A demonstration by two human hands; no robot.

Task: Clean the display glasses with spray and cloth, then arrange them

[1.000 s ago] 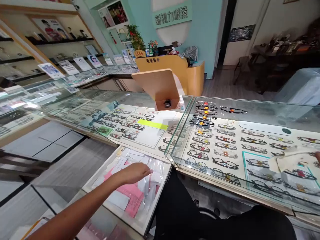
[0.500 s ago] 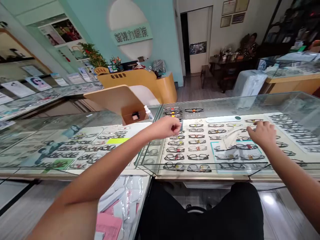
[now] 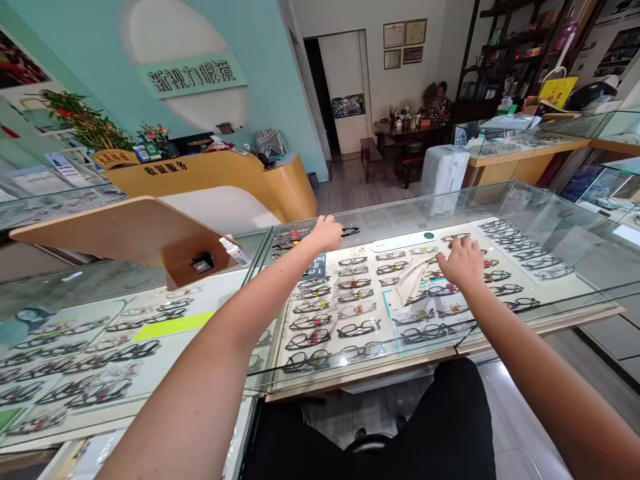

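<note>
My left hand (image 3: pixel 327 233) reaches to the far part of the glass counter top, its bent fingers closed at black-framed eyeglasses (image 3: pixel 351 231). The hand covers the left part of this frame, and the fingertips are hidden. My right hand (image 3: pixel 463 263) rests palm down on the glass with its fingers apart. Beside its thumb lies a crumpled beige cleaning cloth (image 3: pixel 413 280), its upper corner touching or very near the thumb. Under the glass, rows of eyeglasses (image 3: pixel 359 327) fill the display case, several with coloured stickers on the lenses.
More frames (image 3: pixel 291 235) lie left of my left hand. A white spray bottle (image 3: pixel 234 251) and a brown board (image 3: pixel 95 233) stand on the left counter. Beyond are a wrapped suitcase (image 3: pixel 444 177), a yellow reception desk (image 3: pixel 220 173) and a seated person (image 3: pixel 440 107).
The view has turned to the right. My left hand has moved forward to the black eyeglasses. My right hand stays by the cloth, with its fingers more spread.
</note>
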